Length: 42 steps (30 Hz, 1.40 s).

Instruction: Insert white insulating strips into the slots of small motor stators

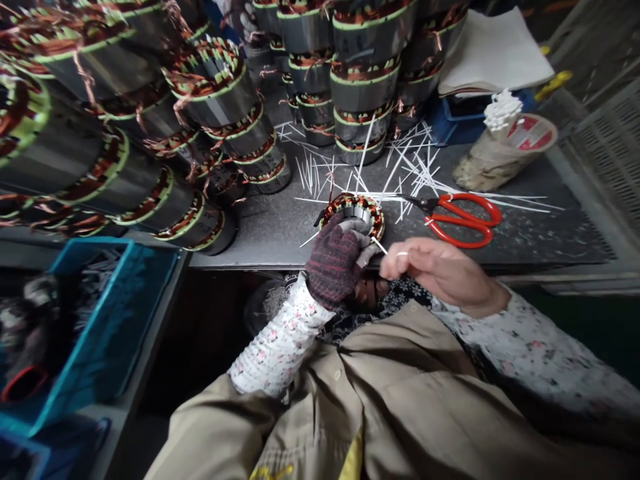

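Observation:
A motor stator [376, 208] with copper windings and a pale green insulating edge lies near the table's front edge. My left hand [335, 260], in a dark knitted glove with grey fingertips, grips its near side and hides part of the ring. To the right, my bare right hand [430, 270] pinches a thin white cord [379, 245] that runs to the stator's near edge. Red-handled scissors [463, 217] lie just beyond my right hand, their blades pointing left. Loose white cord pieces [417, 163] are scattered behind the stator.
Stacked stators [365, 87] crowd the back and left. At the right stands a tub [493, 163] holding a bundle of white cords, near a blue bin [457, 123] with papers [493, 50] on top. A teal crate [100, 333] sits at lower left. Behind the stacks, another person's gloved hand [247, 20] shows.

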Motion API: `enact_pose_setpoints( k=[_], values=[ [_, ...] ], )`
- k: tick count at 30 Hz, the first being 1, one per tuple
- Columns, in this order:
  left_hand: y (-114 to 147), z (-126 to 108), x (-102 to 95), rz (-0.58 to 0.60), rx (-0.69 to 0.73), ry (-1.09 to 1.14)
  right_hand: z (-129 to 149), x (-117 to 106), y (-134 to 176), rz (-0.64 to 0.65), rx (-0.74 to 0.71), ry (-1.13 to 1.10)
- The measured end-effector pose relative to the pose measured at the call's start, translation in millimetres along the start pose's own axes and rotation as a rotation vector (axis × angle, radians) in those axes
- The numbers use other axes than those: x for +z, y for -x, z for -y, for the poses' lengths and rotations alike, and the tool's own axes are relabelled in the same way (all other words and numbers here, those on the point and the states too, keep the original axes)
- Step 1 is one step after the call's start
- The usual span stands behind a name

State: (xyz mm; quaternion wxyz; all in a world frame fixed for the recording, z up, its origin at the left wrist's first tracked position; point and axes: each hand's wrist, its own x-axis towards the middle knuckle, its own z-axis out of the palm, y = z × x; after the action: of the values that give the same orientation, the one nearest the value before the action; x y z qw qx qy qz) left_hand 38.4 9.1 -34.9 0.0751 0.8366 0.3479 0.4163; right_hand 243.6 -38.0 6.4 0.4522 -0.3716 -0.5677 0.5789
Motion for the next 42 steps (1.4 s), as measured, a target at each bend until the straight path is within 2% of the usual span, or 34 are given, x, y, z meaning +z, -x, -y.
enact_pose_setpoints(
  k=[3,6,8,10,12,13,15,16,17,19,21,23,25,27,29,34,36,38,40,42],
  values=[
    [-0.3,1.5,-0.4,0.042,0.011,-0.013,2.0,-8.8,6.4,-0.122,0.082,0.018],
    [-1.0,0.8,1.2,0.065,0.035,-0.013,5.2,-8.6,-14.7,-0.198,-0.045,-0.047],
    [-2.3,1.5,2.0,0.078,0.066,-0.022,2.4,5.7,-43.0,-0.228,-0.113,-0.101],
    [-4.2,4.7,1.1,0.084,0.103,-0.042,-2.6,26.4,-69.7,-0.238,-0.11,-0.09],
    [-5.6,10.0,-2.9,0.084,0.11,-0.059,-6.1,40.7,-81.1,-0.226,-0.129,-0.019],
    [-5.8,12.9,-6.0,0.093,0.108,-0.05,-7.0,41.1,-79.0,-0.224,-0.178,0.056],
    [-4.9,17.6,-12.8,0.121,0.085,0.011,-9.2,22.6,-63.0,-0.26,-0.337,0.306],
    [-4.0,19.1,-15.9,0.13,0.069,0.05,-11.3,4.0,-52.3,-0.315,-0.43,0.49],
    [-3.0,19.7,-18.3,0.136,0.05,0.077,-14.4,-19.3,-42.2,-0.34,-0.459,0.689],
    [-1.7,18.6,-20.4,0.143,0.025,0.055,-23.5,-70.8,-27.3,-0.321,-0.398,1.072],
    [-2.1,15.5,-19.2,0.178,0.042,-0.082,-33.8,-114.7,-20.6,-0.246,-0.293,1.355],
    [-4.1,12.4,-16.6,0.256,0.081,-0.231,-41.5,-140.0,-20.1,-0.177,-0.155,1.514],
    [-7.1,11.4,-15.0,0.337,0.096,-0.328,-43.7,-146.4,-23.2,-0.125,-0.039,1.63],
    [-9.7,13.6,-16.4,0.384,0.103,-0.376,-40.9,-139.8,-27.0,-0.114,0.029,1.713],
    [-11.2,18.7,-20.4,0.396,0.134,-0.387,-35.9,-126.0,-30.3,-0.139,0.03,1.709],
    [-10.4,34.2,-29.3,0.351,0.256,-0.34,-26.9,-73.8,-44.7,-0.142,-0.041,1.503],
    [-9.5,37.6,-29.1,0.338,0.27,-0.351,-24.1,-51.7,-54.7,-0.103,-0.048,1.531],
    [-8.7,39.0,-27.9,0.341,0.271,-0.363,-20.4,-36.3,-62.6,-0.052,0.006,1.582],
    [-8.0,38.9,-26.8,0.347,0.267,-0.365,-16.3,-31.2,-64.3,-0.023,0.097,1.604],
    [-7.8,38.1,-26.6,0.355,0.253,-0.366,-12.5,-36.4,-58.4,-0.013,0.136,1.597]
  ],
)
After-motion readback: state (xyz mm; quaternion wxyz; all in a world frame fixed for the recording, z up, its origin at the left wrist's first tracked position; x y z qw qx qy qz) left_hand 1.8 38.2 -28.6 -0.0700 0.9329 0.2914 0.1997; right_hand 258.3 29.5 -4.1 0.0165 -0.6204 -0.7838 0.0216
